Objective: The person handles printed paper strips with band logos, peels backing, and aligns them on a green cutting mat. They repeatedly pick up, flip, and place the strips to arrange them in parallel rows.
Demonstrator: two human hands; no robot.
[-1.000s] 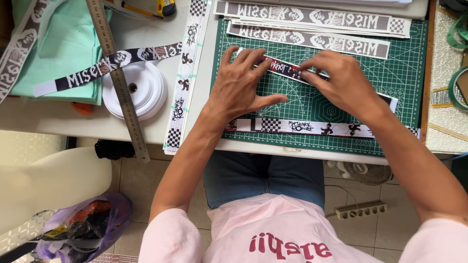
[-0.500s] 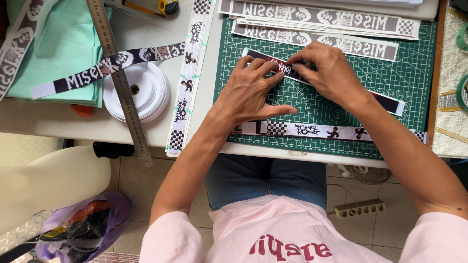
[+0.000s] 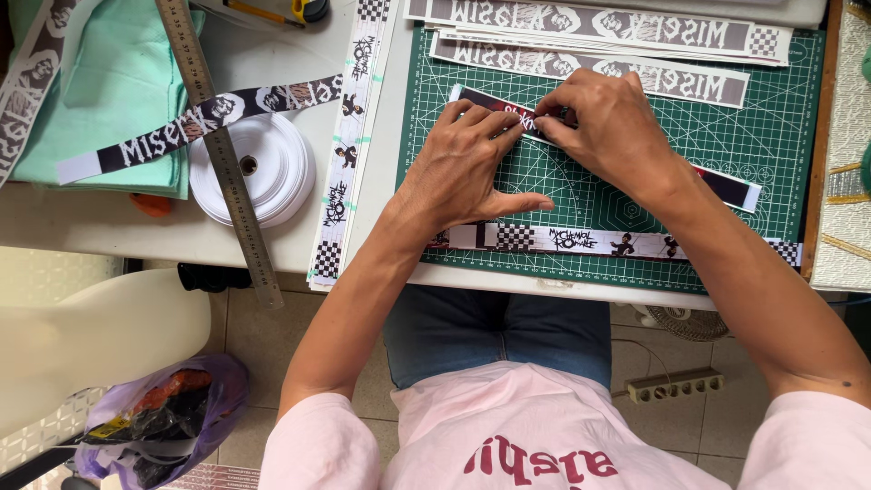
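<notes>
Two hands on a dark printed strip [image 3: 735, 186] (green cutting mat [image 3: 780, 127] beneath) — left hand [image 3: 467, 163] pressing flat, right hand [image 3: 608, 122] grip pinching it.

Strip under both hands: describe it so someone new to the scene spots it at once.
Start at the green cutting mat on the white table. Near its middle, the left hand and right hand press on a dark printed strip that runs slanted, from upper left to lower right. Unlike the pale lettered strips above and the checkered strip below, which lie nearly level, it is mostly black and red.
</notes>
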